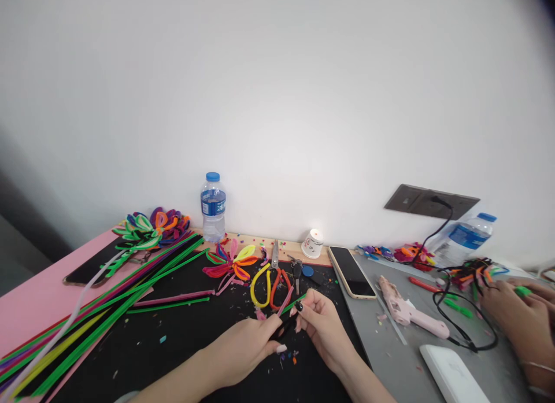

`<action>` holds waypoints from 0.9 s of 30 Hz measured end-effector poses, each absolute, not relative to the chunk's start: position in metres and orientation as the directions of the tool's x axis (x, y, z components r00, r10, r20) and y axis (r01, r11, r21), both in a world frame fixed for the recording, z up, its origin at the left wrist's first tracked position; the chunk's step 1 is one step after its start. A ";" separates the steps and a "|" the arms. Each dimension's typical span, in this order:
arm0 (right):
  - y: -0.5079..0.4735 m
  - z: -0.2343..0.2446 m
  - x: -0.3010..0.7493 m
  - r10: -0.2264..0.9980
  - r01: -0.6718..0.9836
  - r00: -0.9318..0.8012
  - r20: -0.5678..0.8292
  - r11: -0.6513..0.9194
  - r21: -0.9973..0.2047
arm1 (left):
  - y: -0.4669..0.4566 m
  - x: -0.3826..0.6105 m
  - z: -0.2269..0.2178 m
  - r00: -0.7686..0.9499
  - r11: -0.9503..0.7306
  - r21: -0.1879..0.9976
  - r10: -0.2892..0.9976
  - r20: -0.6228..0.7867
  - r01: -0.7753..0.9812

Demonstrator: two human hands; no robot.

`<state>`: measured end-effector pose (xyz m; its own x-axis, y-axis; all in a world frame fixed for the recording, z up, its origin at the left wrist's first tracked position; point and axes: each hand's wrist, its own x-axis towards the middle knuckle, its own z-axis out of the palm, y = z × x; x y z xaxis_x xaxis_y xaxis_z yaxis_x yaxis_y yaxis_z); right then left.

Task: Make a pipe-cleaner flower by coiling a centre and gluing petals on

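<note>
Both hands meet over the black mat point(173, 357), low in the middle of the view. My left hand point(243, 348) is closed on a dark pipe cleaner point(284, 329), partly hidden by the fingers. Thumb and fingers of my right hand point(323, 328) pinch together at its other end. A green and a pink stem show close to the fingertips; whether they are held I cannot tell. Just beyond lie scissors point(274, 278) with one yellow and one red handle loop, points towards the wall. Left of these sits a multicoloured pipe-cleaner flower point(232, 261).
Long pipe cleaners point(117, 304) cross the left side, near a dark phone point(93, 265) and more flowers point(147, 229). A water bottle point(213, 209), paper cup point(313, 243), keys point(297, 272) and phone point(353, 274) stand or lie ahead. Rightward are a glue gun point(410, 310) and another person's hands point(520, 316).
</note>
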<state>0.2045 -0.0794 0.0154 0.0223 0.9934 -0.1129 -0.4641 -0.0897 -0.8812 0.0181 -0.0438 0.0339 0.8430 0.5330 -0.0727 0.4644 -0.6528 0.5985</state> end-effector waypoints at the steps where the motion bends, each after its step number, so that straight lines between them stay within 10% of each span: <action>1: -0.079 0.015 0.205 0.993 -0.473 0.015 -0.120 -0.099 -0.875 | -0.044 0.018 0.034 0.847 -0.661 0.594 0.528 -0.067 0.459; 27: -0.078 0.012 0.206 0.990 -0.339 0.115 -0.086 -0.042 -0.940 | -0.041 0.019 0.021 0.854 -0.757 0.473 0.521 0.020 0.451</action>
